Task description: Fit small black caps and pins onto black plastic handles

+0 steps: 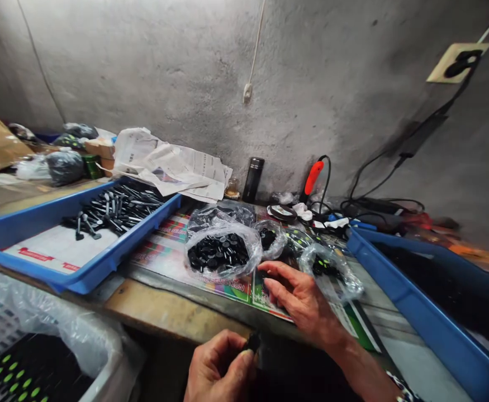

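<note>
**Dim scene, soft smear toward the edges**

Overall dim. Grey wall (177, 72) is lightest across the upper middle, darker toward the right; light source out of frame. Newspaper sheets (177, 164) read bright, small glints on the clear bag (251, 248). Inside of the right-hand blue tray (412, 310) sinks to near-black — detail lost. Dark piece (251, 341) in the left hand (223, 365) blends into shadow. Wide-angle stretch at the sides; orange stuff (474, 251) at far right smeared.

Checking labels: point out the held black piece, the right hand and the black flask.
Black piece (252, 340): head view, its exposed part.
Right hand (308, 297): head view, back of the hand.
Black flask (253, 181): head view, middle of its body.
</note>
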Demonstrator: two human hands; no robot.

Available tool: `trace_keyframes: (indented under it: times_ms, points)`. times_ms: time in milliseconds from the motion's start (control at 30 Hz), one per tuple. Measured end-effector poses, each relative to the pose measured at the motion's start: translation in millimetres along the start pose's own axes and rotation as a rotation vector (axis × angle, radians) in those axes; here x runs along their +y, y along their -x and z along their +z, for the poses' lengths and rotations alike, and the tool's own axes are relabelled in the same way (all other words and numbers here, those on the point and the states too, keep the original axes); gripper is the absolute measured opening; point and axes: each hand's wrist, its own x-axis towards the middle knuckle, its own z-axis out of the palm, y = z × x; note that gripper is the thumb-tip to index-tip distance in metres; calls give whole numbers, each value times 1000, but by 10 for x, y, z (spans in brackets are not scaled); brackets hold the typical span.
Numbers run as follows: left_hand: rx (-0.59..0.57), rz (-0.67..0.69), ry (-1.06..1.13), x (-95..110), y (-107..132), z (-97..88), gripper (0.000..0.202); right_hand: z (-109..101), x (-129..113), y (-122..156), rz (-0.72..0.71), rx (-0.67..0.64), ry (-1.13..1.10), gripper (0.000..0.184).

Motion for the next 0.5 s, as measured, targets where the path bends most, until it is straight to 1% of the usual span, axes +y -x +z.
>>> trace_keyframes:
  times_ms: [100,200,300,333,400,500]
  points:
    - [16,-47,21,13,78,54,52,-78,-124,369,7,22,-96,28]
    - [-9,-90,26,28,146,147,55,-120,-209,684,5,108,-78,22]
    - [-47,-125,-1,39,198,236,57,-147,-253,928,29,185,-61,13]
    - [-54,-134,-11,37,212,260,57,-157,-257,994,44,188,-65,12]
    - [-75,-139,-30,20,238,299,55,-180,-251,1103,93,165,-102,16]
    - [-122,-129,-44,-22,272,350,51,-215,-212,1218,197,119,-242,22]
